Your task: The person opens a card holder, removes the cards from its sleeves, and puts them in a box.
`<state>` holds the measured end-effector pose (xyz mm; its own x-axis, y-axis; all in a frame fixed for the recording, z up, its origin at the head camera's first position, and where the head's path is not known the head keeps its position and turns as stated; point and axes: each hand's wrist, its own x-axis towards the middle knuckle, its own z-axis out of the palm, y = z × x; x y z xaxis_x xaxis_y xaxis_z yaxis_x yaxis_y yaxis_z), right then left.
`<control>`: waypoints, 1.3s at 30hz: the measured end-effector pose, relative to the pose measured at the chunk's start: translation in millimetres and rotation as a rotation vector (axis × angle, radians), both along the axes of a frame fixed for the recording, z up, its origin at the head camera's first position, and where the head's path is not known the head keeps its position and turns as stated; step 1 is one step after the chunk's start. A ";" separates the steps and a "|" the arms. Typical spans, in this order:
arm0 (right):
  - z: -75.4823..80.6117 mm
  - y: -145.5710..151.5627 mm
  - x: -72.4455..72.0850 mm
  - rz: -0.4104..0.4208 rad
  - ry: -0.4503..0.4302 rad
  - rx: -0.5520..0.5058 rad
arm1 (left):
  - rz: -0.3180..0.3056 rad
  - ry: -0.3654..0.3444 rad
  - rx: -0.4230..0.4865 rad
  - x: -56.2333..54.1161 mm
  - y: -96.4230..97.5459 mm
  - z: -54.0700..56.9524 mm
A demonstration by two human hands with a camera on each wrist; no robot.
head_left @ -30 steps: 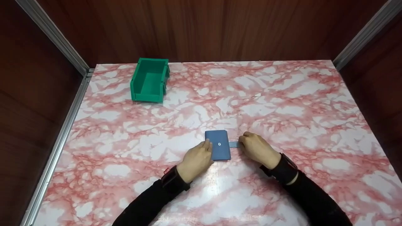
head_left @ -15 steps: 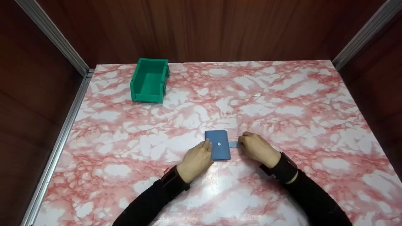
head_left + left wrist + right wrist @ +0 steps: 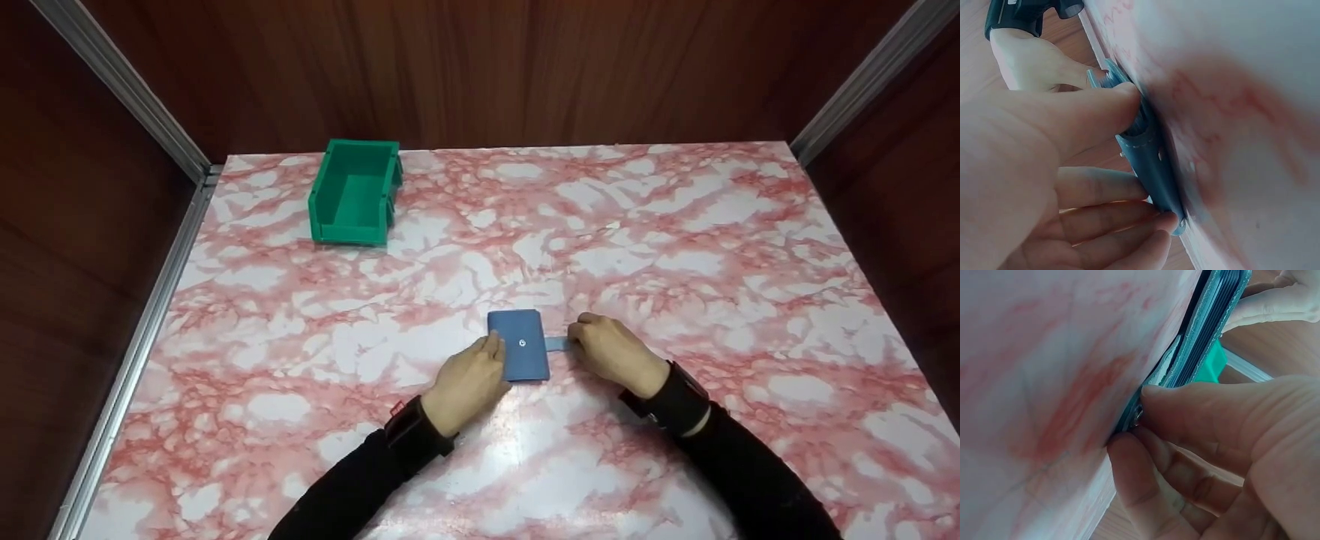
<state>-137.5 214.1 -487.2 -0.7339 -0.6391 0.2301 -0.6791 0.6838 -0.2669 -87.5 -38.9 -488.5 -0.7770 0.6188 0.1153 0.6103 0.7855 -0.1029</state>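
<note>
A small blue card holder with a metal snap stud on its cover lies on the marbled table, its light blue strap sticking out to the right. My left hand holds the card holder by its left side. In the left wrist view, the thumb sits at the near end of the card holder and the fingertips along its spine. My right hand pinches the strap's end between thumb and fingers. The right wrist view shows a snap on the strap by the thumb, and the card holder's layered inner leaves edge-on.
A green open-fronted bin stands at the back left of the table. Dark wood-grain panels with metal corner rails enclose the table at the back and both sides.
</note>
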 end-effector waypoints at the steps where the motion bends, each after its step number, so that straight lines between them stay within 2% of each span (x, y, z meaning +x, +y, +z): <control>1: 0.1 0.1 -0.1 0.003 0.000 -0.001 | 0.002 0.000 0.003 0.2 0.3 0.5; 8: 1.0 -0.3 0.5 0.000 -0.008 -0.003 | 0.013 -0.017 0.047 3.1 8.6 11.2; 13: 1.0 -0.3 0.9 -0.011 -0.005 -0.002 | -0.003 0.091 0.043 3.5 22.0 15.0; 16: 0.3 -0.2 0.4 -0.010 -0.004 -0.003 | 0.001 0.162 0.007 4.9 30.9 12.8; 23: -1.8 0.0 0.5 -0.008 0.023 -0.001 | 0.005 0.232 -0.063 8.7 47.6 2.4; 32: -2.3 0.0 1.4 -0.015 0.019 -0.002 | 0.003 0.388 0.009 7.9 53.3 -9.0; 35: -2.9 0.1 1.0 -0.014 0.021 -0.005 | 0.000 0.396 0.013 7.7 53.1 -8.9; 39: -4.2 0.0 0.5 -0.002 0.035 -0.007 | -0.001 0.369 0.013 8.3 51.7 -6.9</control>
